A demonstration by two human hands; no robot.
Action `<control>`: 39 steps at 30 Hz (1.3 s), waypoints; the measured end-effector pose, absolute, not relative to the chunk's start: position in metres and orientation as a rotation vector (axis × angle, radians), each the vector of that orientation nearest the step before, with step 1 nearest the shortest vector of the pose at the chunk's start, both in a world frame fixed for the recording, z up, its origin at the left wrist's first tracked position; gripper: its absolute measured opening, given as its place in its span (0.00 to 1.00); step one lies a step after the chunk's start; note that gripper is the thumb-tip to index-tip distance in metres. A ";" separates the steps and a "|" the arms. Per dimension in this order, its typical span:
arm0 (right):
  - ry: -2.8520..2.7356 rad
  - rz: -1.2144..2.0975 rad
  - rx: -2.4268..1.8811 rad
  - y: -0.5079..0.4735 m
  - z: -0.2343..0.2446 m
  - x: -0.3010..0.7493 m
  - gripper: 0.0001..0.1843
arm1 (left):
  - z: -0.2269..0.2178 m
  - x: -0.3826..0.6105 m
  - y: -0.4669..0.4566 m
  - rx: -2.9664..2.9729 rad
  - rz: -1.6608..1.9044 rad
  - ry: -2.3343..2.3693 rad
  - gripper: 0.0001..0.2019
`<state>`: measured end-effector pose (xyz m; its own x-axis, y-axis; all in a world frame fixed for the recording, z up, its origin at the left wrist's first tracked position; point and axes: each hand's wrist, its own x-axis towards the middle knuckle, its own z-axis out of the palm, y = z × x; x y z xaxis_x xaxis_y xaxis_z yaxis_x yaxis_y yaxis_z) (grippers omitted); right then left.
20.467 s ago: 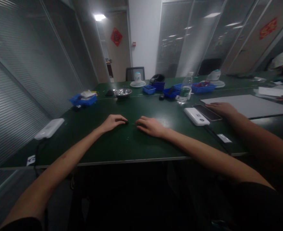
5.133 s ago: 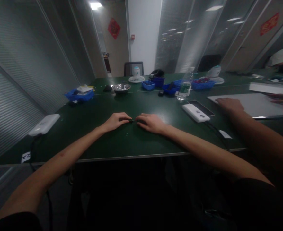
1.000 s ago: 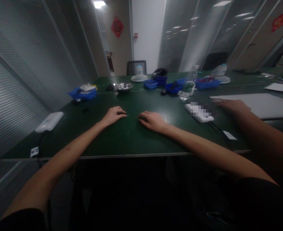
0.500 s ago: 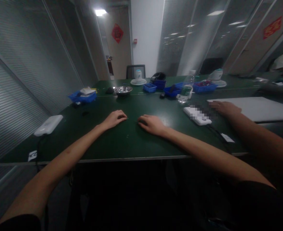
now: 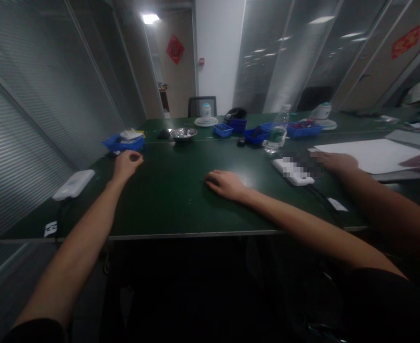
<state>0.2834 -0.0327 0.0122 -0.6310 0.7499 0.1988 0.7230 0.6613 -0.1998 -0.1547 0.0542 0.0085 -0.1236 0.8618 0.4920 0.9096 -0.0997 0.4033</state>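
Observation:
Just in front of the blue basket (image 5: 126, 144) with white tissue-like stuff in it, my left hand (image 5: 126, 164) hovers at or near the tabletop. Its thumb and forefinger meet in a ring; anything between the tips is too small to make out. My right hand (image 5: 227, 185) rests on the dark green table (image 5: 181, 205) near the middle, fingers curled and pressed together. A faint thin sliver shows at its fingertips, too small to name.
A metal bowl (image 5: 183, 134), a blue tray (image 5: 222, 130) and a plastic bottle (image 5: 277, 136) stand farther back. White box-like devices with cables lie left (image 5: 74, 185) and right (image 5: 292, 172). Another person's hands touch a white sheet (image 5: 370, 155) at right.
My left hand has moved left and away from me, from near the right hand to the blue basket. My right hand has stayed put. Another person's second hand has appeared on the white sheet.

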 end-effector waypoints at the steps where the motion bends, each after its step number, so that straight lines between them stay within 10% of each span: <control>1: -2.616 0.143 -1.175 -0.032 0.011 0.284 0.18 | 0.007 -0.174 0.054 -1.892 -0.994 -2.151 0.13; 39: -2.604 0.094 -1.168 -0.029 0.006 0.284 0.18 | 0.005 -0.209 0.051 -1.746 -0.954 -2.497 0.07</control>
